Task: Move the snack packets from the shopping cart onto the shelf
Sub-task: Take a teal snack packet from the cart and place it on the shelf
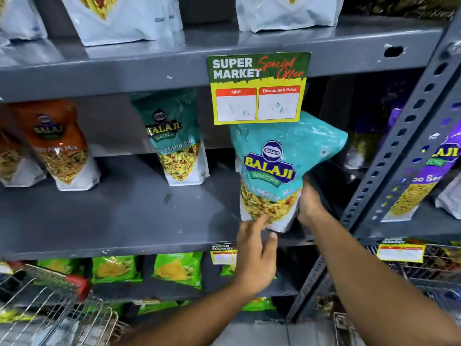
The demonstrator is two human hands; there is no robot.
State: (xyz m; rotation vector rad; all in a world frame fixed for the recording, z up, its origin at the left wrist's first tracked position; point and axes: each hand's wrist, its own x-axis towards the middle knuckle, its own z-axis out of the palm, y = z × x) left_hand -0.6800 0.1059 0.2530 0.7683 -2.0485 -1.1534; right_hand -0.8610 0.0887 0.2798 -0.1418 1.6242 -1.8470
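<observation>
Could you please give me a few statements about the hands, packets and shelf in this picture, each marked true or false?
1. The right hand grips the teal packet at its lower right edge. True.
2. The left hand is resting inside the shopping cart. False: it is raised at the shelf, fingers at the packet's bottom.
3. A second teal packet stands further left on the same shelf. True.
4. The price sign hangs below the green packets. False: it hangs from the shelf edge above the held packet.
</observation>
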